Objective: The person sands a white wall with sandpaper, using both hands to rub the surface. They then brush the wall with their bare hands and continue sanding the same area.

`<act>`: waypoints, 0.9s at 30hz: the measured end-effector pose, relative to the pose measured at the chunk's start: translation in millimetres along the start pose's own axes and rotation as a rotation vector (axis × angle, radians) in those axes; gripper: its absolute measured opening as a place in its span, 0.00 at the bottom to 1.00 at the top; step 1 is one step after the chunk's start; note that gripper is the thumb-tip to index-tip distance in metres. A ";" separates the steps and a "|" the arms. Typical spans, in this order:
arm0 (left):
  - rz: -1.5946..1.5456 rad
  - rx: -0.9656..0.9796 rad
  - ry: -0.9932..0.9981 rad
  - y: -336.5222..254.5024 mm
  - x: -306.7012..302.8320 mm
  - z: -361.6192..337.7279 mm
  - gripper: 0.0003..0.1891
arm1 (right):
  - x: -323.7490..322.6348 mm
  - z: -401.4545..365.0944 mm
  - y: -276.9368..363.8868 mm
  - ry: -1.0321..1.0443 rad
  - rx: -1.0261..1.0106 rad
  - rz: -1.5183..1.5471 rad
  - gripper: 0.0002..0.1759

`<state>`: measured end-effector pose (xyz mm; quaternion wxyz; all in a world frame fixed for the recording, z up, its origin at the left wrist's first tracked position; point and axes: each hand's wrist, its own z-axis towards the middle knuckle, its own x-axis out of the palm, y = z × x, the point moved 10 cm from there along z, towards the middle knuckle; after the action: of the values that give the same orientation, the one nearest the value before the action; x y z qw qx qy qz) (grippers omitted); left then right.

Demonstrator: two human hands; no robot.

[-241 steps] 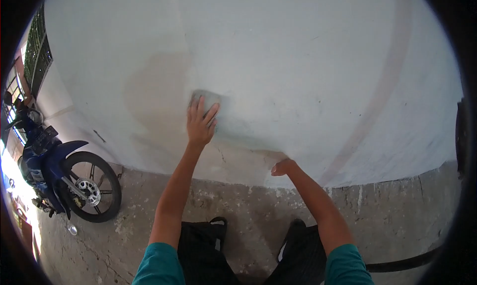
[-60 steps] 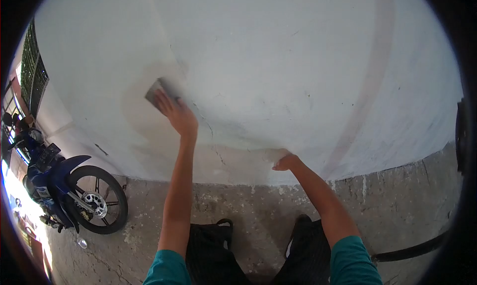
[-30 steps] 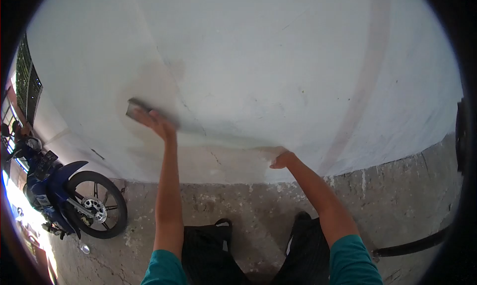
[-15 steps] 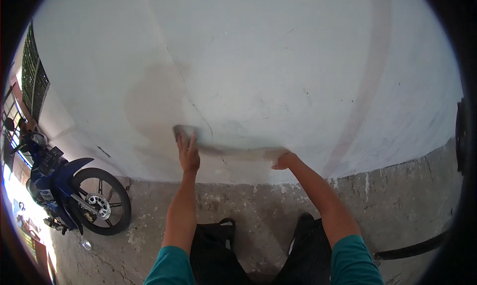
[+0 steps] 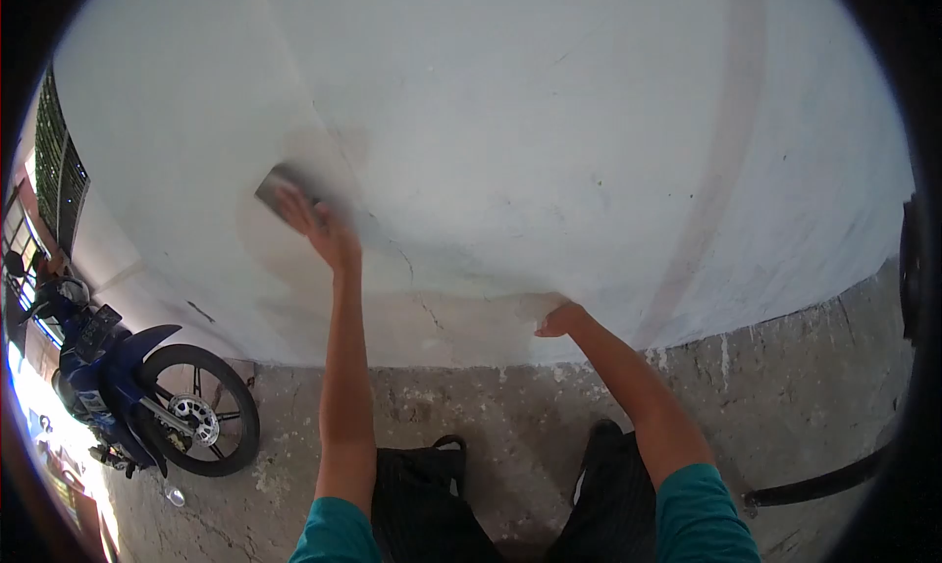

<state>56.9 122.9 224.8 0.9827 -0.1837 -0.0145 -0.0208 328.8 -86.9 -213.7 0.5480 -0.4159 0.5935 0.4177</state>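
Note:
My left hand [image 5: 319, 228] presses a dark grey flat sheet [image 5: 267, 186], perhaps sandpaper, against the white wall [image 5: 510, 102]. Its fingers lie over the sheet, slightly blurred by motion. A brownish patch of wall surrounds it, and a thin crack runs down to its right. Lower on the wall, my right hand [image 5: 561, 319] rests near the bottom, bent at the wrist, its fingers mostly turned out of sight. Whether it holds anything cannot be seen.
A blue motorcycle [image 5: 118, 377] stands at the left, its front wheel near the wall's foot. My sandalled feet are on the rough concrete floor [image 5: 520, 406]. A dark curved bar [image 5: 819, 486] lies at the lower right, and a dark object [image 5: 913, 269] is at the right edge.
My left hand has moved up and to the left along the wall with the dark sheet. My right hand has stayed in nearly the same place.

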 end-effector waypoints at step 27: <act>0.162 -0.539 -0.233 126.5 -39.2 -91.2 0.26 | -6.1 -14.7 -5.4 0.293 0.185 0.099 0.38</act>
<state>25.6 209.2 92.8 0.8886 -0.4397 -0.1063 0.0756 329.8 -102.3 -207.1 0.4704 -0.3904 0.7228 0.3224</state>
